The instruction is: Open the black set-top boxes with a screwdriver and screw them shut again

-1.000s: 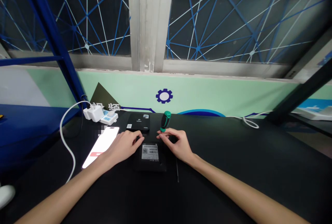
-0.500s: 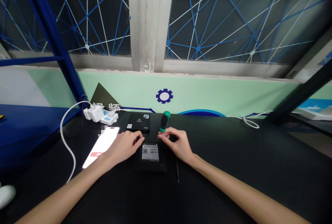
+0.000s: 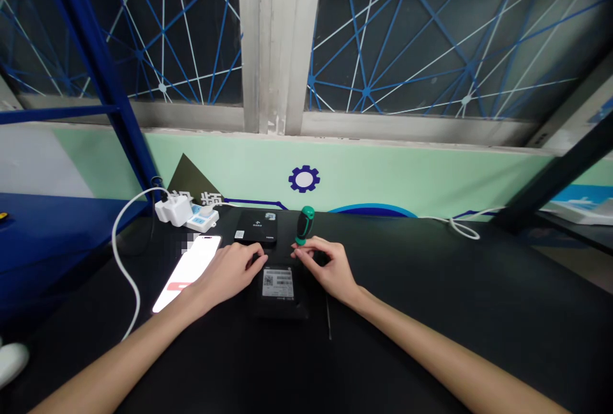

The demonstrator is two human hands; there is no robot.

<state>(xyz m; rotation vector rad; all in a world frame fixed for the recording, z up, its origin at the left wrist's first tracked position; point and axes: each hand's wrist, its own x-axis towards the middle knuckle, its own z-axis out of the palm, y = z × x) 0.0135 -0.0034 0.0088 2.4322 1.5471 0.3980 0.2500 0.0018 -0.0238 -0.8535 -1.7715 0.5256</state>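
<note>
A small black box with a white label (image 3: 278,286) lies on the black table (image 3: 431,312) in front of me. My left hand (image 3: 233,270) rests on the box's left edge, fingers curled against its far corner. My right hand (image 3: 328,267) pinches the shaft of a screwdriver with a green and black handle (image 3: 304,223), which stands upright at the box's far right corner. A second black box (image 3: 256,227) lies flat just behind.
A lit phone (image 3: 188,269) lies left of my left hand. A white charger and power strip (image 3: 186,212) with a white cable (image 3: 119,260) sit at the back left. A thin dark rod (image 3: 328,317) lies right of the box. Another white cable (image 3: 462,225) trails at the back right.
</note>
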